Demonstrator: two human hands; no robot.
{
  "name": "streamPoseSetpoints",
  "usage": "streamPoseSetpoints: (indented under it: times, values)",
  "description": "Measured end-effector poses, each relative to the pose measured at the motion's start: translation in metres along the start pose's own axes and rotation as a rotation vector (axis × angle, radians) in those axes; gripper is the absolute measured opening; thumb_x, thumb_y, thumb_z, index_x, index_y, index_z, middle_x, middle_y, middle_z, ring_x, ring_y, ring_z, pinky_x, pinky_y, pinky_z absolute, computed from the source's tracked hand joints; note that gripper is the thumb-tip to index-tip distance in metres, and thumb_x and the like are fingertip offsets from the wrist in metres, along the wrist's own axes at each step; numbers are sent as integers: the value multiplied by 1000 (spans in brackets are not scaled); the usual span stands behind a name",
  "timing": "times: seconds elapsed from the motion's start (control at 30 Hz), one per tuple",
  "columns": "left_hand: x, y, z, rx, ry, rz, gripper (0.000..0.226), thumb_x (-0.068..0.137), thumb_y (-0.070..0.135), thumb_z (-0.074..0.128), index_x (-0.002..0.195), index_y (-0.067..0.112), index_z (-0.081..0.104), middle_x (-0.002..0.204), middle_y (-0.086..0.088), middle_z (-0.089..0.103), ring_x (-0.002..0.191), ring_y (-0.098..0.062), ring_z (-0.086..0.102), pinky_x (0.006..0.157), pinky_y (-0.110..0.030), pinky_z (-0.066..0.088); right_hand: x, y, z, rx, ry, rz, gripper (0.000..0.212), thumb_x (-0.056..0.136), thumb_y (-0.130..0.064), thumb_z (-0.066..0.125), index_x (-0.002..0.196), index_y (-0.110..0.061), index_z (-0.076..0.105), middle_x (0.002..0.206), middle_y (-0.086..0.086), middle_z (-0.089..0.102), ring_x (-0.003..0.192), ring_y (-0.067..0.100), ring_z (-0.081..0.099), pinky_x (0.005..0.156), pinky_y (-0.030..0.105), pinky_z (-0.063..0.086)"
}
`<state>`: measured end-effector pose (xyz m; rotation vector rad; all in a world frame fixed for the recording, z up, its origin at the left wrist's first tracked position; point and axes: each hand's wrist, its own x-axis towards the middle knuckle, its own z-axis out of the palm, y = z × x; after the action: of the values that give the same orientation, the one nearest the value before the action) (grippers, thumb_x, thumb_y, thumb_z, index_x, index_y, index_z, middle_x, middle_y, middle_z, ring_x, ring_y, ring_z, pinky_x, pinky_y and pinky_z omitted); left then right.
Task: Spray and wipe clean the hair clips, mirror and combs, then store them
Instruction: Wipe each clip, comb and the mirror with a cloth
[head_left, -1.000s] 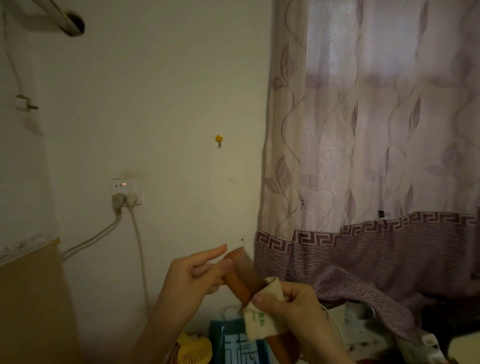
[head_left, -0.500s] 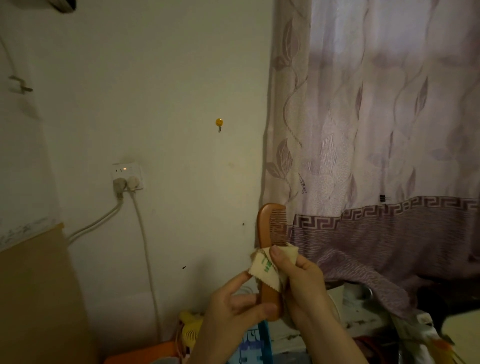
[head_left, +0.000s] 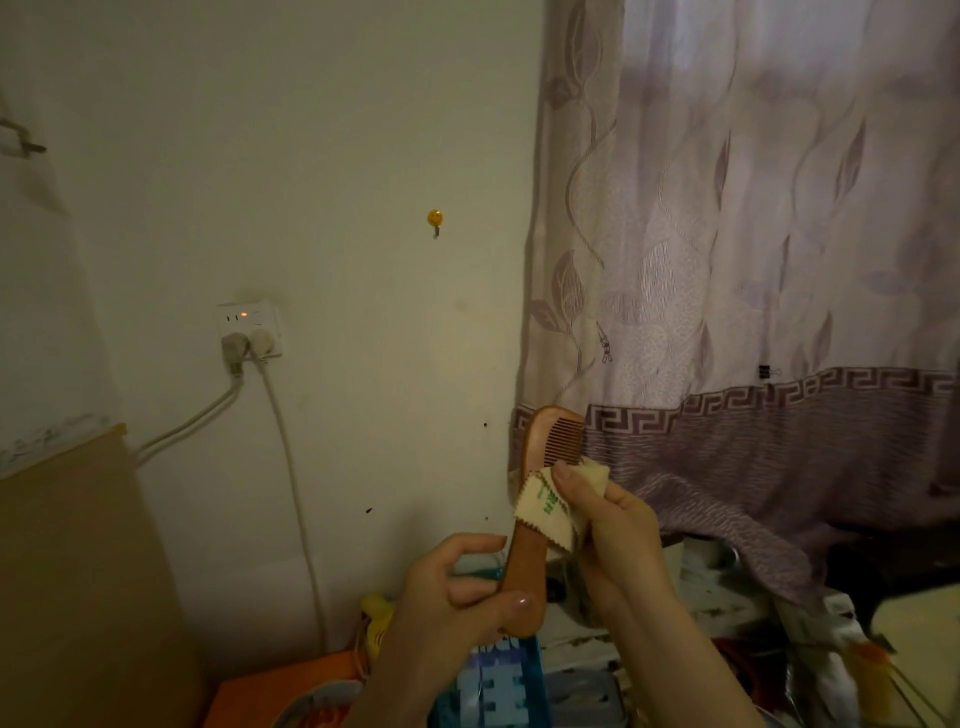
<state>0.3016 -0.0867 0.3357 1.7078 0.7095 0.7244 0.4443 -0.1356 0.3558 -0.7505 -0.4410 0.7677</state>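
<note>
Since a second ago I have swung the wooden comb (head_left: 540, 467) from a slant to upright, and my left hand (head_left: 457, 597) has dropped from its teeth to its handle; that hand now pinches the handle's lower end, thumb across the front; my right hand (head_left: 608, 525) pinches a cream cloth (head_left: 545, 506) against the comb just below the teeth; the comb stands before the wall (head_left: 311, 208), beside the curtain (head_left: 753, 260).

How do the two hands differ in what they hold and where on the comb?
The left hand grips the bare handle end of the wooden comb, low down. The right hand sits higher and pinches the cream cloth against the comb just below its teeth. Both hands hold the same upright comb.
</note>
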Motion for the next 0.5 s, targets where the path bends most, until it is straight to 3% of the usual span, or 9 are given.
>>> streamPoseSetpoints:
  times: [0.17, 0.27, 0.37, 0.5]
  values:
    - [-3, -15, -12, 89, -93, -37, 31, 76, 9, 75, 104, 16, 65, 86, -3, 76, 80, -18, 72, 72, -34, 60, 6, -10, -12, -25, 48, -22, 13, 70, -6, 70, 82, -2, 69, 73, 11, 72, 62, 18, 68, 59, 31, 59]
    - [-5, -22, -19, 111, -149, -37, 28, 77, 6, 73, 102, 16, 66, 85, -2, 76, 77, -17, 72, 64, -27, 59, 7, -8, -23, -49, 85, -15, 2, 79, -3, 68, 80, -2, 68, 70, 10, 72, 61, 19, 68, 58, 31, 59]
    - [-7, -32, -22, 83, -177, -59, 28, 79, 0, 69, 104, 12, 65, 81, -1, 75, 72, -13, 72, 56, -17, 53, 8, 0, -36, -109, 129, -20, 1, 80, -2, 67, 80, -1, 67, 65, 8, 71, 56, 16, 67, 52, 26, 57]
    - [-8, -54, -19, 38, -188, -117, 26, 84, -11, 58, 106, 2, 64, 70, 6, 72, 64, -1, 69, 54, -13, 51, 8, 16, -61, -202, 162, -9, 5, 80, -7, 69, 82, -3, 68, 68, 7, 72, 58, 15, 68, 48, 26, 54]
